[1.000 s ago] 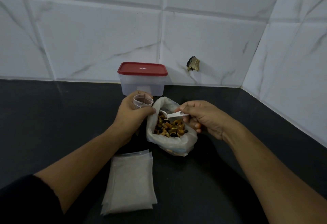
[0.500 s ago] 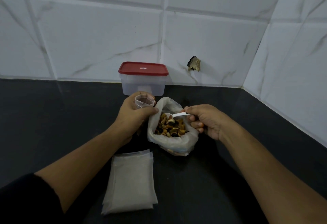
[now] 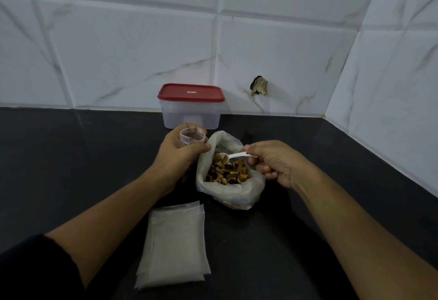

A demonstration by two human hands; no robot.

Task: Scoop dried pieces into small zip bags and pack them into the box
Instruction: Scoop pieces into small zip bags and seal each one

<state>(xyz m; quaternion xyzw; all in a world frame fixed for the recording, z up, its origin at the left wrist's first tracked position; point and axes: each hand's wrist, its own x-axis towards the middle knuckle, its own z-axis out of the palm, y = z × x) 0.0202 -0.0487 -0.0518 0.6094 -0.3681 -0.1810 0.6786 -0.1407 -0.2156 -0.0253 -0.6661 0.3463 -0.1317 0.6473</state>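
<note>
Left hand grips small zip bag; right hand dips spoon

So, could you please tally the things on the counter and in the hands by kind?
Box: 1
Spoon: 1
Bulk bag: 1
Zip bag, held: 1
Stack of zip bags: 1, bags in it uncountable
Total: 5

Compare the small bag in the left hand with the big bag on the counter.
The left hand grips the small bag upright; the big bag rests on the counter. The big bag's mouth is wider than the small bag's. Both are translucent and open.
</note>
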